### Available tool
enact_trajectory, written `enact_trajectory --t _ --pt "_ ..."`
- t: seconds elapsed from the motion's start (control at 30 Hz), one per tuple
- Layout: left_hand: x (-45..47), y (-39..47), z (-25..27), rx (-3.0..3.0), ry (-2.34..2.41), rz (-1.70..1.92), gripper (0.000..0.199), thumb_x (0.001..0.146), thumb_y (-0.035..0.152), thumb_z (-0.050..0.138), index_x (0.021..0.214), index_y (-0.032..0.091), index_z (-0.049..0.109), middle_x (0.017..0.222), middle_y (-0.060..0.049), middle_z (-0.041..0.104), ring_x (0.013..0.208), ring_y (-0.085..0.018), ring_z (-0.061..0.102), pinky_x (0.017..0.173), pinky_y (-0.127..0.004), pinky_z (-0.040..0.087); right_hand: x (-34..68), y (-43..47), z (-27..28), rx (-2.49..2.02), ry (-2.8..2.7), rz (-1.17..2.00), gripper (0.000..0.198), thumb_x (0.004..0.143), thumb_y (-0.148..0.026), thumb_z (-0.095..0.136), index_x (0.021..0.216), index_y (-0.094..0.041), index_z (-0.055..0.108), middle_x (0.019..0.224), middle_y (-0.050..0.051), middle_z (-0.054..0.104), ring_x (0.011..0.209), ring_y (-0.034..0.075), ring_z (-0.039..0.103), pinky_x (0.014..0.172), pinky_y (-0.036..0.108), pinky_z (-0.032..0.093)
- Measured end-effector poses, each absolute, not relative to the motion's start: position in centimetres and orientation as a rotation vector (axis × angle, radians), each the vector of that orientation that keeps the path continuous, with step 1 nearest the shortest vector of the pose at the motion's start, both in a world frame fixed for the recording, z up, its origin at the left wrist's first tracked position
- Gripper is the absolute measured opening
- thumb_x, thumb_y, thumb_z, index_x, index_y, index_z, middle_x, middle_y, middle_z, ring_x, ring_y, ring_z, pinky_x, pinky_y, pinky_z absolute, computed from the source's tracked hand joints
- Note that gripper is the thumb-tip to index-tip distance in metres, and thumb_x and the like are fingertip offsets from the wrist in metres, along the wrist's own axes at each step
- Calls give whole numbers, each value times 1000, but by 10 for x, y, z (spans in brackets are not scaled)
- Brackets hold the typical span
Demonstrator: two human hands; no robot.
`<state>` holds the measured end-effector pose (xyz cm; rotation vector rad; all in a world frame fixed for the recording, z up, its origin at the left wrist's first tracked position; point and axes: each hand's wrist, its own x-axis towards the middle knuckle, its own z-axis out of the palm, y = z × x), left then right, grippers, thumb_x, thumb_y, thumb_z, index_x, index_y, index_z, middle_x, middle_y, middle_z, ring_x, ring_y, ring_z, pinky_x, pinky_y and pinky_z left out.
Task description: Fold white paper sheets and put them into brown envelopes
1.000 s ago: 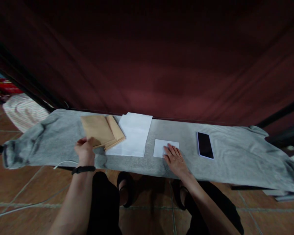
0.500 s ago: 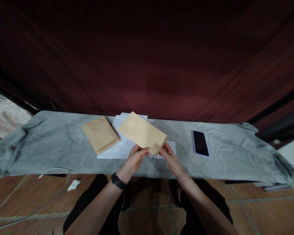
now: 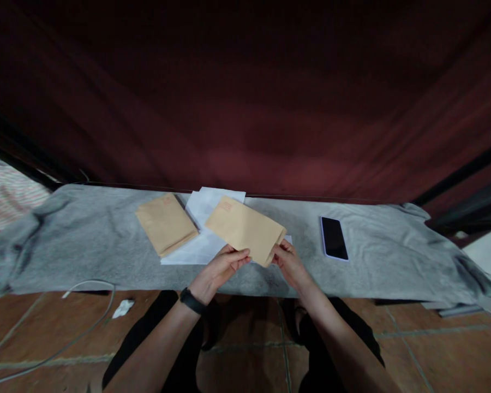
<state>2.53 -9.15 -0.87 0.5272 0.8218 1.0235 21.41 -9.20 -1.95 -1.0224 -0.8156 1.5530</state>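
A brown paper envelope (image 3: 247, 226) with faint red print at its far left corner is held up at a slant over white papers. My left hand (image 3: 226, 266) pinches its near edge, thumb on top and fingers beneath. At its right end, by the flap, my right hand (image 3: 287, 263) grips it; some of those fingertips are hidden behind the paper. To the left lies a stack of similar brown envelopes (image 3: 167, 222), partly over the white papers (image 3: 192, 248).
A grey cloth (image 3: 106, 240) covers the long, narrow surface. On its right side lies a phone (image 3: 334, 238) with a dark screen. Dark red fabric (image 3: 245, 120) hangs behind. A white cable (image 3: 85, 330) and a crumpled tissue (image 3: 123, 308) are on the tiled floor.
The held envelope has shifted slightly right and toward me, tilting flatter. My right hand has moved a little at its flap end. The stack and phone have stayed in place.
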Motion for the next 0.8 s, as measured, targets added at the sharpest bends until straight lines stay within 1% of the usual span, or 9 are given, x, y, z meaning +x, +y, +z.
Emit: enact_trajectory --t 0.1,0.2,0.27,0.3,0.37,0.47,0.57,0.67,0.8 --pt "25 -94 -13 686 879 926 38 68 23 89 99 13 71 97 -9 77 82 -17 72 74 -26 59 216 -87 -22 -1054 -970 1351 30 72 -47 76 89 -24 69 84 -1 74 76 18 66 69 29 53" --pt "25 -97 -16 1030 975 714 35 81 47 77 87 14 68 75 -6 74 66 -17 70 63 -27 57 223 -84 -22 -1096 -1131 1077 20 78 -43 69 82 -24 66 80 -1 69 78 16 62 73 27 50" --pt "24 -102 -12 1420 1052 699 38 86 53 69 79 16 66 70 -5 72 65 -18 69 64 -31 57 230 -84 -21 -1113 -1168 995 17 82 -41 64 81 -24 64 76 -2 66 74 16 59 69 26 48" --pt "23 -105 -7 1660 1086 757 36 87 52 68 80 17 68 77 -7 73 74 -21 71 73 -35 58 233 -84 -20 -1114 -1175 998 17 83 -41 62 82 -24 64 75 -2 65 72 15 58 67 26 47" --pt "23 -111 4 2151 1135 927 29 89 47 69 100 20 71 115 -12 73 112 -28 66 101 -47 50 240 -86 -18 -1107 -1185 1052 18 84 -42 61 86 -25 65 74 -2 65 69 16 57 64 26 47" --pt "23 -115 18 2670 1212 976 63 84 45 75 141 26 54 161 -17 33 149 -40 27 119 -66 18 245 -88 -16 -1081 -1260 1180 24 84 -46 62 96 -26 67 82 -1 69 74 18 60 69 28 49" --pt "22 -111 23 2863 1319 831 93 76 51 81 153 27 37 168 -19 9 153 -43 10 118 -71 8 245 -90 -15 -1036 -1363 1271 27 83 -48 65 98 -26 69 89 0 71 80 19 62 75 30 51" --pt "18 -106 22 2903 1350 675 101 71 57 82 155 26 35 167 -19 13 153 -43 11 119 -70 6 245 -91 -15 -985 -1418 1330 30 83 -50 65 99 -25 70 89 0 72 82 18 63 77 30 51" --pt "14 -105 24 2908 1349 651 96 69 54 83 151 26 42 165 -18 22 152 -43 15 119 -70 5 244 -91 -16 -981 -1434 1325 32 83 -49 65 103 -25 70 93 1 73 86 19 65 81 31 52"
